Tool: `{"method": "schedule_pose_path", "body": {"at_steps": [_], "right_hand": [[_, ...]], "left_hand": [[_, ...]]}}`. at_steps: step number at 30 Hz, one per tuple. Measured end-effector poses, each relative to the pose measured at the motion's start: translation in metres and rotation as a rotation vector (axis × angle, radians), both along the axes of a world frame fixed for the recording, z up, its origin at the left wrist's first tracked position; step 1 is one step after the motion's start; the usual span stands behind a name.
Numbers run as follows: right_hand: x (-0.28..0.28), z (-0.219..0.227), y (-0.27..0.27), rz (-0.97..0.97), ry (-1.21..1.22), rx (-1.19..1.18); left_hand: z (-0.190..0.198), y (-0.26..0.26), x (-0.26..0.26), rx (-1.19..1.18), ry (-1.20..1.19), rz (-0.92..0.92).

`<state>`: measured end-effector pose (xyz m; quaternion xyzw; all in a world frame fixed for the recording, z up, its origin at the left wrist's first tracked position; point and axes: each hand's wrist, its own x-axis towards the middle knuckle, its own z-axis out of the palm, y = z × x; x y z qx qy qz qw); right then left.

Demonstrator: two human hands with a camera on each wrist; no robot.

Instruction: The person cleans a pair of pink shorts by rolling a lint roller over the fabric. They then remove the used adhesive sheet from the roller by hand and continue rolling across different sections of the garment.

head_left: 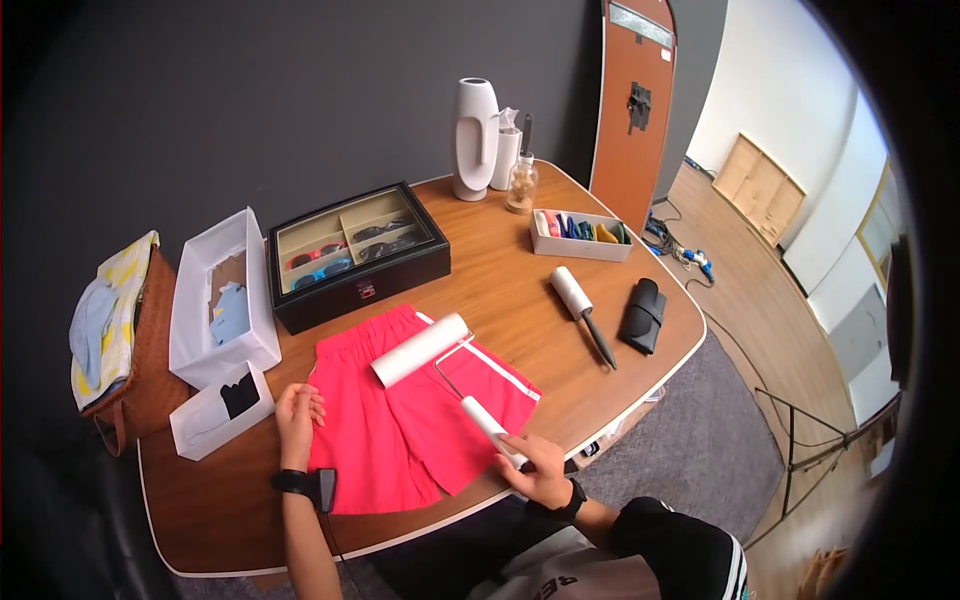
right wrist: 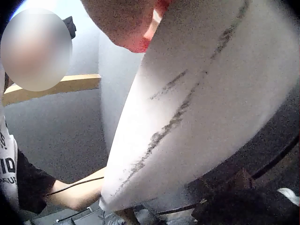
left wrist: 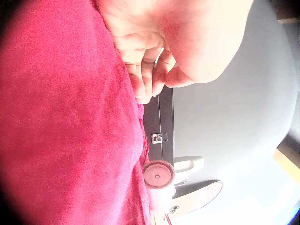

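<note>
Bright pink shorts (head_left: 385,430) with white side stripes lie flat on the wooden table. The left hand (head_left: 300,408) rests at their left edge, fingers loosely bent; the left wrist view shows this hand (left wrist: 164,42) beside the pink cloth (left wrist: 65,112). A large white lint roller (head_left: 420,350) lies across the upper part of the shorts. Its white handle (head_left: 485,425) is gripped near the end by the right hand (head_left: 540,472). In the right wrist view a marked white surface (right wrist: 187,112) hides most of that hand.
Behind the shorts stands a black glasses case (head_left: 370,285). White boxes (head_left: 262,345) and a basket (head_left: 150,350) are at left. A smaller roller (head_left: 572,292), a black pouch (head_left: 643,316) and a box of colourful items (head_left: 580,248) are at right; a white vase (head_left: 470,150) stands behind.
</note>
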<state>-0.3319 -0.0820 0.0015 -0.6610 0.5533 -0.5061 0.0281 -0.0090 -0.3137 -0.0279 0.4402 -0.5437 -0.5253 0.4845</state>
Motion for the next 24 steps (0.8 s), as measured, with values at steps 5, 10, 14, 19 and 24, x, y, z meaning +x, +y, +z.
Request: {"method": "schedule_pose_path", "body": {"at_steps": [5,10,14,19,24], "right_hand": [[-0.014,-0.028,0.012,0.129,-0.184,-0.268],[-0.009,-0.026,0.01,0.085,-0.259,-0.318],[-0.003,-0.004,0.004,0.028,-0.119,-0.113],[0.006,0.004,-0.005,-0.056,-0.067,0.133],[0.002,0.004,0.005,-0.035,-0.108,0.051]], "left_hand": [[0.0,0.001,0.0,0.003,-0.026,0.013],[0.0,0.001,0.001,0.011,0.003,0.018],[0.001,0.002,0.0,0.019,-0.006,0.013],[0.0,0.001,0.0,0.019,0.002,0.024],[0.0,0.001,0.0,0.012,0.003,0.024]]}}
